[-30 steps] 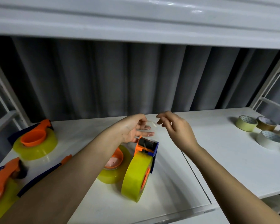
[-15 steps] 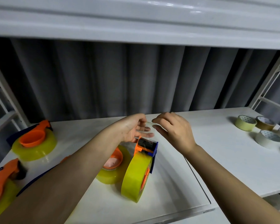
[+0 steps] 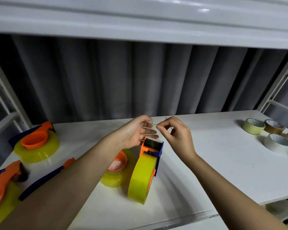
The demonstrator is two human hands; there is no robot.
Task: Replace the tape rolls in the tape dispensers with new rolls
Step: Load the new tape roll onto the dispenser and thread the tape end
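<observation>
An upright orange-and-blue plastic tape dispenser (image 3: 152,147), loaded with a thick yellow-tinted roll of clear packing tape (image 3: 142,177), is seen standing on edge near the middle of the white bench (image 3: 223,163). Above its cutter head, a thin clear strip of tape end (image 3: 152,124) is held up between the two hands. The left hand (image 3: 136,132) is spread with fingers nearly straight, the strip seemingly lying against its fingertips; the right hand (image 3: 175,131) is clenched lightly, thumb and forefinger pinching the strip's free end.

The film is judged to be very light, limp and sticky on one side, so it is likely to fold onto itself or cling to skin if slackened. It is best taken by the very edge of the free end and kept taut. The full roll is judged fairly heavy and stiff, smooth on its face, and best gripped across its width or by the dispenser's handle.

A second loaded dispenser (image 3: 117,170) lies flat just beside the upright one, apparently touching it. Two more loaded dispensers (image 3: 37,146) are seen at the far left, and several smaller pale tape rolls (image 3: 253,126) are grouped at the far right, well apart.
</observation>
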